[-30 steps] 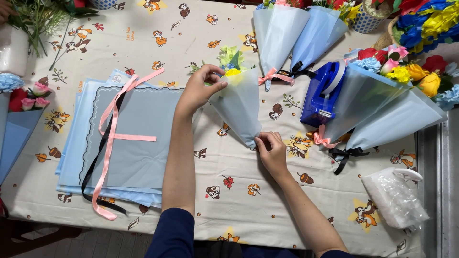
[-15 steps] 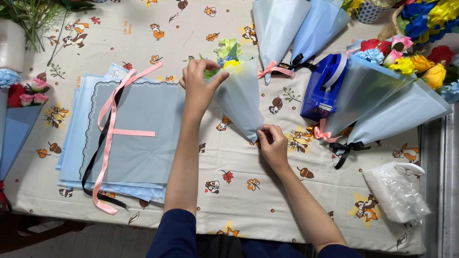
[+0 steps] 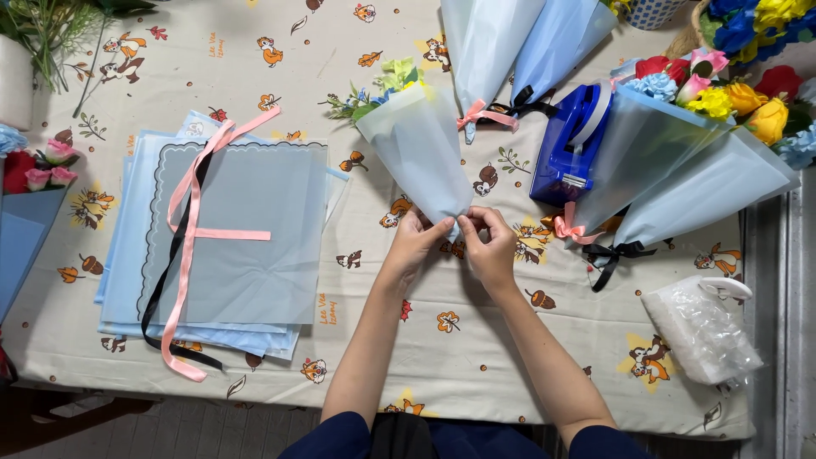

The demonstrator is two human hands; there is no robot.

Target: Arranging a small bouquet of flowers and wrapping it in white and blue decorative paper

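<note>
From the head view, looking straight down, both hands meet at the narrow bottom end of a small bouquet [image 3: 418,144] wrapped in a cone of pale blue translucent paper. The left hand [image 3: 416,242] pinches the tip of the cone from its left side, fingers [image 3: 439,228] pressed together on the paper. The right hand [image 3: 491,246] does the same from the right, thumb and forefinger closed on that same tip, so the two hands nearly touch. The cone lies flat on the counter [image 3: 510,357], which is covered with a cream cloth printed with small cartoon animals and leaves; its wide mouth points up and to the left, with green and yellow blooms showing there.

To the left of the hands lies a stack of blue wrapping sheets [image 3: 246,246], the top one with a scalloped edge. A pink ribbon [image 3: 191,255] and a black ribbon [image 3: 166,280] trail across the stack and off its lower edge.

Just right of the bouquet stands a blue tape dispenser [image 3: 571,144]. Past it, finished bouquets [image 3: 680,170] in the same blue paper lie fanned out, tied with pink and black bows, holding red, yellow and blue flowers. Two more wrapped cones [image 3: 510,42] lie at the top. A crumpled clear plastic bag [image 3: 701,327] sits near the counter's right edge.
</note>
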